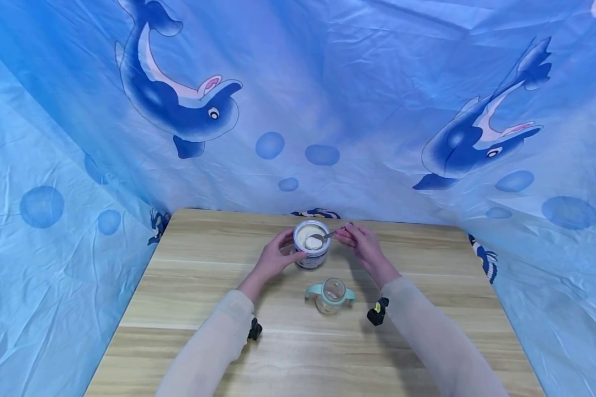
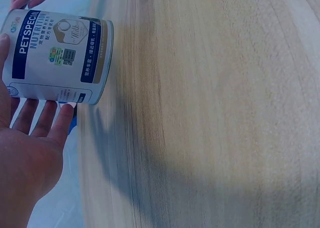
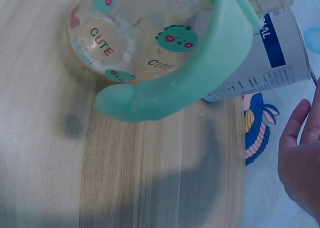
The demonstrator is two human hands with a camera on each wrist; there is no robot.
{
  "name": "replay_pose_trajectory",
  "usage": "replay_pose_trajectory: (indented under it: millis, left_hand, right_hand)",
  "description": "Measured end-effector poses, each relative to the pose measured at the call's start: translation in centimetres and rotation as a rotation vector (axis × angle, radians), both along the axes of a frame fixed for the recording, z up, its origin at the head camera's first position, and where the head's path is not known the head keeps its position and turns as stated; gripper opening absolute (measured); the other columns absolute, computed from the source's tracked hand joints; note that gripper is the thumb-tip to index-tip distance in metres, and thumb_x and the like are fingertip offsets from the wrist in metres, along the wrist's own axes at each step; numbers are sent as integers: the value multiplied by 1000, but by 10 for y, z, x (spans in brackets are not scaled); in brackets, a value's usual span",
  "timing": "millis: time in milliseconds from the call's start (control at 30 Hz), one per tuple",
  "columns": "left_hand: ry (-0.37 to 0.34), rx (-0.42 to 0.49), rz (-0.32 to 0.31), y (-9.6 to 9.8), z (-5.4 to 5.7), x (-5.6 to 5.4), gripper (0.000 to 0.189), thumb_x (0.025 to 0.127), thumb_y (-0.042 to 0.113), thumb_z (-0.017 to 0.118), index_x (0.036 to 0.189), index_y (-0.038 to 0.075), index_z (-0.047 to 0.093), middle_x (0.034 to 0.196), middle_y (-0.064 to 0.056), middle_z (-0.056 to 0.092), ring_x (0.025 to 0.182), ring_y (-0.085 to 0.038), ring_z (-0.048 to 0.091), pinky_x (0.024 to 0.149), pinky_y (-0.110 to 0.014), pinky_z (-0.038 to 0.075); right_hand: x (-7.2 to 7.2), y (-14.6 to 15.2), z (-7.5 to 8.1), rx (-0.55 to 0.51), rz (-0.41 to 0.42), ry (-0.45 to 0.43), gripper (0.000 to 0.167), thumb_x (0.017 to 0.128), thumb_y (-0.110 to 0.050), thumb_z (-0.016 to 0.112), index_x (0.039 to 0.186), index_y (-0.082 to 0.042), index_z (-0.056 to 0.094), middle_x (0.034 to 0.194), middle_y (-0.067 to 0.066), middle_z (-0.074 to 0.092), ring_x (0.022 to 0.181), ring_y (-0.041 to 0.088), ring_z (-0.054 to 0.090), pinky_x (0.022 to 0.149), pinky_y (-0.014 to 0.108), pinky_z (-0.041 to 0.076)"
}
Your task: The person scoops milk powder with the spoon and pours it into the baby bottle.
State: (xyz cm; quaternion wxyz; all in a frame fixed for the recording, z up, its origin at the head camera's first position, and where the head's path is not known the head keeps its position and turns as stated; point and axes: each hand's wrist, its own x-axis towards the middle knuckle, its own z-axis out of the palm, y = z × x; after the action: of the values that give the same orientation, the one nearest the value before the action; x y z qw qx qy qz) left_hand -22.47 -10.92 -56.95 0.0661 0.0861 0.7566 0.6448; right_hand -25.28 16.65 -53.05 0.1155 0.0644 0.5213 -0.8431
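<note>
The left hand (image 1: 275,253) and right hand (image 1: 362,247) are apart, near the middle of the head view. The left curls around the side of a milk powder can (image 1: 310,261), thumb at the front near the rim; the right pinches the handle of a spoon (image 1: 330,234) from the right side. The spoon reaches over the can's open mouth, with white powder in its bowl and paler cream powder below.

The can stands upright just below the centre of the head view. In the upper left of the left wrist view, its label shows "NUTRITION", "Milk" and a square code.

Just below the can stands a clear baby bottle (image 1: 329,307) with a mint-green collar and 2 mint-green handles. At the top of the right wrist view it carries "CUTE" lettering and green cartoon faces.

Pale sleeves (image 1: 213,336) run to the lower edge of the head view, and 2 black wrist devices (image 1: 377,312) show near the cuffs. Underneath lies a wood-grain table (image 1: 189,314). A blue backdrop (image 1: 283,82) fills the upper frame, printed with bubbles and 2 large dolphins, upper left and upper right.
</note>
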Motion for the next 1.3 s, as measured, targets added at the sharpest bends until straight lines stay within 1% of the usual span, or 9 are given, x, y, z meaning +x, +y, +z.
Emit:
replay_pose_trajectory:
  millis: [67,167,400,567,700,800,1033,1100,1300]
  left_hand:
    - [-3,-6,1,0,0,0,80,88,19,91,157,17,51,153,-9,59,144,-29,53,122,-47,46]
    - [-2,-11,-1,-1,0,0,79,88,21,91,157,18,52,152,-9,59,144,-29,54,122,-47,46]
    - [3,-1,-16,-2,-1,0,79,88,21,91,156,17,52,153,-10,58,145,-31,52,122,-49,45]
    - [2,1,-17,-2,-1,0,79,88,20,91,156,17,52,153,-10,58,145,-31,52,122,-49,45]
    - [0,-6,-18,-2,0,0,78,88,22,90,156,18,52,153,-9,58,145,-30,53,122,-48,45]
    - [-1,-10,-20,-2,2,0,78,88,23,91,156,19,52,153,-9,58,145,-30,52,122,-49,45]
    - [1,-21,-29,-4,3,0,80,88,25,91,157,17,51,154,-13,57,146,-36,52,121,-52,45]
    - [1,-26,-29,-4,3,0,81,88,26,91,157,16,51,155,-13,57,146,-37,52,121,-52,46]
    - [3,-48,-36,-7,7,2,84,87,28,92,158,16,50,156,-13,56,146,-37,51,121,-53,46]
  right_hand:
    - [-1,-1,1,11,-5,-16,21,112,-14,56,120,5,61,87,4,80,81,12,79,92,27,64]
    - [-2,-2,2,26,-13,-29,19,112,-14,57,118,3,63,87,4,80,80,12,79,92,27,64]
    - [-3,-4,3,41,-11,-26,18,114,-14,54,113,0,65,85,3,79,80,11,79,92,25,64]
    - [-5,-5,3,31,-19,-51,23,114,-15,53,103,-6,70,82,1,79,79,10,79,90,23,64]
    - [-7,-6,5,-3,-25,-75,29,114,-14,51,97,-7,74,81,2,79,77,10,79,88,23,64]
    - [-8,-6,10,-27,-29,-88,31,115,-13,50,96,-7,74,81,2,79,78,11,79,88,23,64]
    - [-8,-2,27,-42,-18,-116,27,115,-14,49,99,-6,69,81,0,77,80,9,78,89,23,64]
    - [-6,-1,31,-46,-18,-128,26,115,-14,49,100,-6,69,81,1,77,80,10,78,89,24,64]
    - [0,10,39,-63,-16,-148,22,115,-14,50,104,-5,67,83,3,78,81,11,79,91,25,64]
